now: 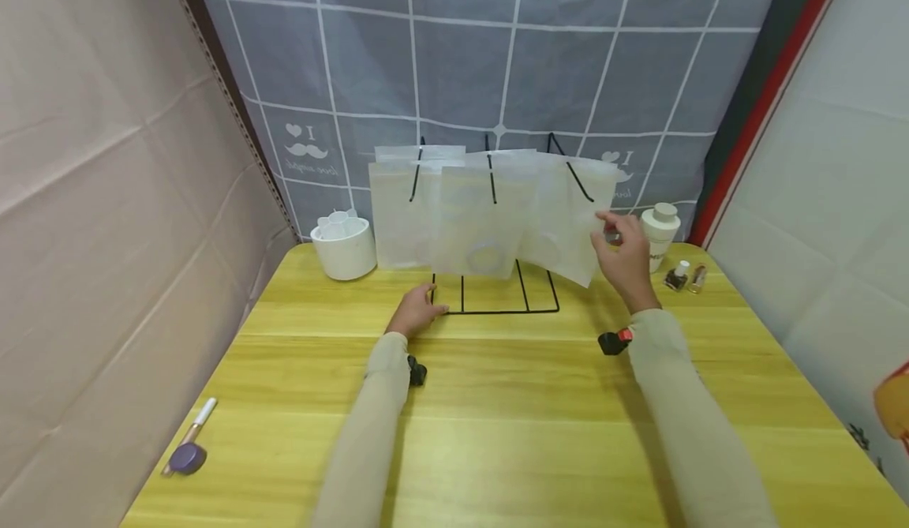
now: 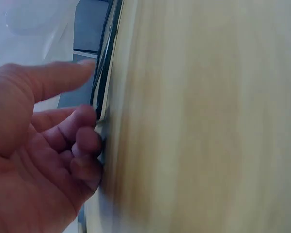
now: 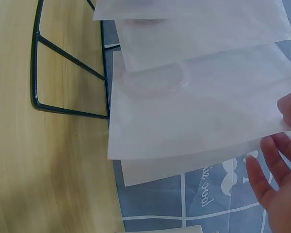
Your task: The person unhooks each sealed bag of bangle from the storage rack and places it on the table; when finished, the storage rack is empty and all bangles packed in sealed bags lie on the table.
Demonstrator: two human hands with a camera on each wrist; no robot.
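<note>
Left hand (image 1: 417, 312) lies low, fingers curled on the wire rack (image 1: 497, 295) base; raised right hand (image 1: 625, 256) pinches the rightmost frosted bag (image 1: 571, 220)

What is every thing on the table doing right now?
left hand: rests on the rack's base, fingers curled at the wire.
right hand: holds the rightmost bag's edge.
rack: stands upright on the table.
bags: hang from the rack's hooks.
white bottle: upright, capped.
white cup: upright.
pen: lies flat.
</note>
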